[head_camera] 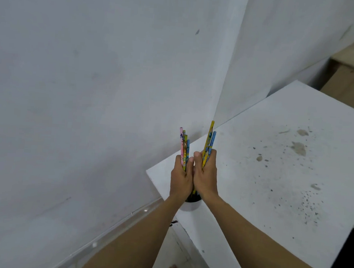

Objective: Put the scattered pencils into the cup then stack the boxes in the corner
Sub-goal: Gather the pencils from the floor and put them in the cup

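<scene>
White table [274, 161]: left hand [180, 179] clutching four pencils [183, 151], right hand [205, 175] two [209, 140], above one cup [191, 205].

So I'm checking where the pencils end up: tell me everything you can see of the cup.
Little of the cup shows: a white, round, upright cup with a dark inside, standing on the white table near its left edge, by the wall. The left hand and right hand cover most of it from above, holding pencils whose lower ends reach into its mouth.
</scene>
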